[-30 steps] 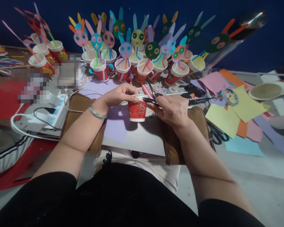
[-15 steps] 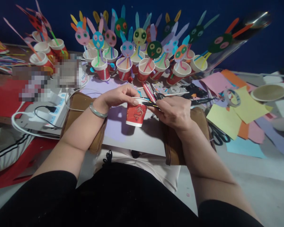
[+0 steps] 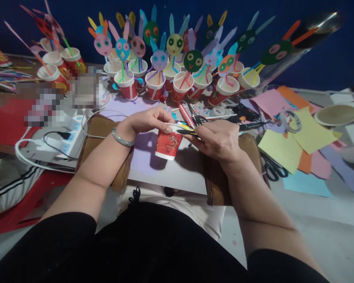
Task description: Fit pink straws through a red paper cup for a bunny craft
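Observation:
My left hand (image 3: 153, 119) pinches the rim of a red paper cup (image 3: 166, 145) between thumb and fingers. The cup has a white base and a gold dragon-like print, and it leans slightly. My right hand (image 3: 216, 137) is closed around dark scissors (image 3: 187, 132), whose blades point left at the cup's upper right side. Their handles are mostly hidden in my fingers. Whether the blades pass through the cup wall I cannot tell. Behind this hand lie a red-and-white stick (image 3: 185, 113) and black tools. Purple paper (image 3: 144, 153) lies beneath the cup.
Several red cups with paper rabbit heads (image 3: 193, 61) on straws line the back. Coloured paper sheets (image 3: 283, 147), a tape roll (image 3: 290, 121) and black-handled scissors (image 3: 274, 168) lie right. A power strip (image 3: 72, 135) with cables sits left. Brown pads (image 3: 238, 173) flank the work area.
The cup has tipped a little, its base shifting slightly left and down. The scissors stay at its right side, and both hands keep their hold.

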The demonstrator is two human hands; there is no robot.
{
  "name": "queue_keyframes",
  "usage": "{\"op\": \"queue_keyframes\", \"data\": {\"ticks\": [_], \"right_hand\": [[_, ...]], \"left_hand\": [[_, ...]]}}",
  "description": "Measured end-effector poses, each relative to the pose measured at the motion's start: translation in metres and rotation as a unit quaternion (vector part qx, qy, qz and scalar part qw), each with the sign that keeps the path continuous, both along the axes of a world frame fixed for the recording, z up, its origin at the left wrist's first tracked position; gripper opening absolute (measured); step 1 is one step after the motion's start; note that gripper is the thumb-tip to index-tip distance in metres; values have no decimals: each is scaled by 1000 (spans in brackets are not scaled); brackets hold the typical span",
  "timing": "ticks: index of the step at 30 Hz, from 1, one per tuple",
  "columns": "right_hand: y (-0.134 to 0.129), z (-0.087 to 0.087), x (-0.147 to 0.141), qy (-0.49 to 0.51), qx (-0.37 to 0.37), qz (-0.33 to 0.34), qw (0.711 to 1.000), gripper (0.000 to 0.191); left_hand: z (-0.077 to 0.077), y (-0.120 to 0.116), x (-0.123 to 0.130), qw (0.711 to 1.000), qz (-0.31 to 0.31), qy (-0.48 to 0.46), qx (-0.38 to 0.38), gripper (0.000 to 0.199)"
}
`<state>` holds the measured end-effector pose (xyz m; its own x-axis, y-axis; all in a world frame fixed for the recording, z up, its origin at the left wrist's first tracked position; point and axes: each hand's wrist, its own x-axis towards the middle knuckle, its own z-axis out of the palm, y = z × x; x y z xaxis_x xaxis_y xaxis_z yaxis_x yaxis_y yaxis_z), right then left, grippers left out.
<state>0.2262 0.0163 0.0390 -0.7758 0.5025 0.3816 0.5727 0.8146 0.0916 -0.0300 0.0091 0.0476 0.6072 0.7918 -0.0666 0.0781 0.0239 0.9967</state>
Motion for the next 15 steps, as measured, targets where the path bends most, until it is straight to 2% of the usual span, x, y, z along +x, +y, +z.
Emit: {"op": "queue_keyframes", "data": {"ticks": [6,11,15], "right_hand": [[1,-2,1,54,30,57,996,55],[-1,-1,1,43,60,68,995,53],[-1,-1,0,42,39,69,996,53]], "left_hand": [[2,0,0,1000,-20,2,1,53],[3,0,0,999,-40,1,-7,51],[2,0,0,999,-43,1,-5,50]]}}
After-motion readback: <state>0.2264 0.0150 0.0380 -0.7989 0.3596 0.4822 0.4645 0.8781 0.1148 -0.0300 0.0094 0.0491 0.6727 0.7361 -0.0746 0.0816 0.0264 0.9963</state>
